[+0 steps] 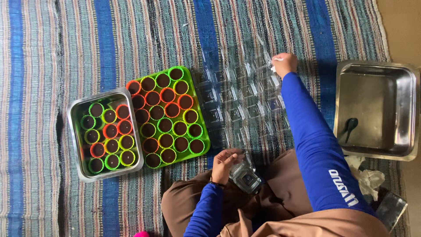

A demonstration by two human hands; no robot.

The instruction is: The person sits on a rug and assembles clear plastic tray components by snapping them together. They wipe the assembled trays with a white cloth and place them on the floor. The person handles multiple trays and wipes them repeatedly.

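Person seated on striped rug [66, 44].

Left hand [224, 163] clamped on stack of clear plastic cups [245, 177] over lap, kept ready.

Right hand [285, 63] pinches small white item above clear cups laid in rows [241, 105] mid-rug.

Green tray [199, 131] and steel tray [76, 136] of filled cups left of them; steel pan [412, 114] at right edge.

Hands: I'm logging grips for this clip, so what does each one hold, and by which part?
The left hand grips a stack of clear plastic cups by its upper end. The right hand pinches something small and white; what it is cannot be told.
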